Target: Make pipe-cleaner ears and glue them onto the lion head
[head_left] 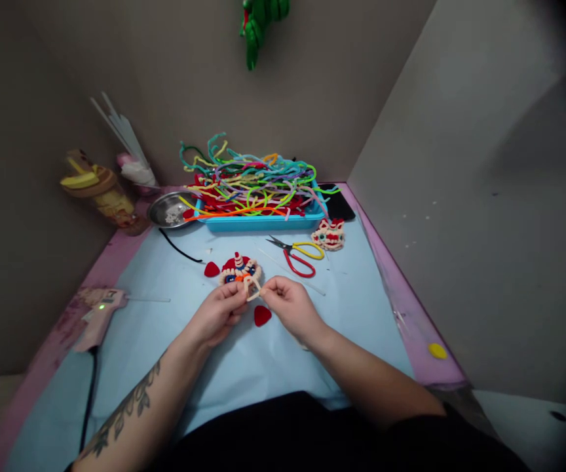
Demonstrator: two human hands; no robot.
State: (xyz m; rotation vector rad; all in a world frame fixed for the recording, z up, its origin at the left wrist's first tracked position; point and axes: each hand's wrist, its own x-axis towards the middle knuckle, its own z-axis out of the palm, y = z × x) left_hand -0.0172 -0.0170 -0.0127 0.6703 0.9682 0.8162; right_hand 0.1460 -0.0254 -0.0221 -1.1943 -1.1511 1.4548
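My left hand (223, 308) and my right hand (287, 303) are closed in pinches on a bent cream pipe cleaner (253, 294), one on each side of it. Just beyond my fingers lies a red, cream and blue pipe-cleaner face (238, 265) with a striped horn and an orange piece; my left fingers hide its lower part. A red rounded piece (262, 316) rests on the cloth between my hands. Another red piece (211, 269) lies left of the face.
A blue tray (263, 224) heaped with colourful pipe cleaners stands at the back. Scissors (295, 253) and a second cream-and-red face (329, 235) lie right. A metal bowl (168, 210) is back left. A glue gun (103, 314), its light lit, lies left with its cord trailing frontward.
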